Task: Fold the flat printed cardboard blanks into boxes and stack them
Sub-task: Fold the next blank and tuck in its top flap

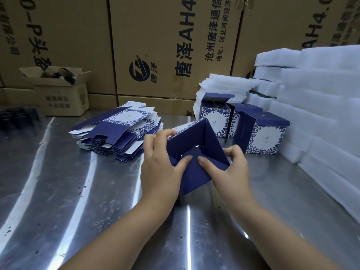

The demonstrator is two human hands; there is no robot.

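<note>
A pile of flat blanks (120,129), dark blue with a white floral print, lies fanned on the steel table (58,182). Just right of that pile and nearer the person, a half-formed box (196,141) is held above the tabletop with its open end turned towards the camera, showing its plain dark blue inside. The left hand (159,172) grips the box's left wall, fingers curled over the upper edge and thumb pressing on an inner flap. The right hand (231,172) grasps the right corner in the same way, its thumb on the neighbouring flap, close to the other thumb. Farther right of the pile, three finished boxes (266,137) stand upright in a close row with their top flaps raised. Still farther right of the pile rise stacks of white foam sheets (321,114). Behind and left of the pile sits a small open carton (64,98), and directly behind the pile stands a wall of large printed cartons (165,45).
</note>
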